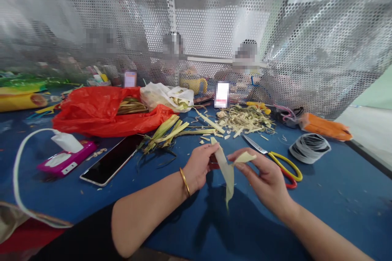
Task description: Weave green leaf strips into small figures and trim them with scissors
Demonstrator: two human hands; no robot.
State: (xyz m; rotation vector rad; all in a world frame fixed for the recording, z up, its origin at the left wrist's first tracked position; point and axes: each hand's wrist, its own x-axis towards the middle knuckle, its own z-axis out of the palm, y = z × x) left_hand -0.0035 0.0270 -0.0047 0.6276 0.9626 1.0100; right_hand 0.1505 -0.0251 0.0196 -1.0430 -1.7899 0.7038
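My left hand [200,163], with a gold bangle at the wrist, pinches a pale strip of corn husk [226,171] that hangs down over the blue table. My right hand [265,177] pinches a pale husk end [245,158] between thumb and fingers. This end meets the hanging strip; I cannot tell whether they are one piece. Just beyond my right hand, scissors [283,163] with yellow and red handles lie with blades apart. A heap of husk scraps [246,120] sits beyond both hands. Left of it lie uncut husk strips [167,130].
A red plastic bag [88,108] and a white bag [165,96] hold more husks. At left are a dark phone [113,161] and a magenta power strip [69,159]. A white tape roll [310,147] and orange packet [326,126] lie right. A perforated screen [208,20] stands behind.
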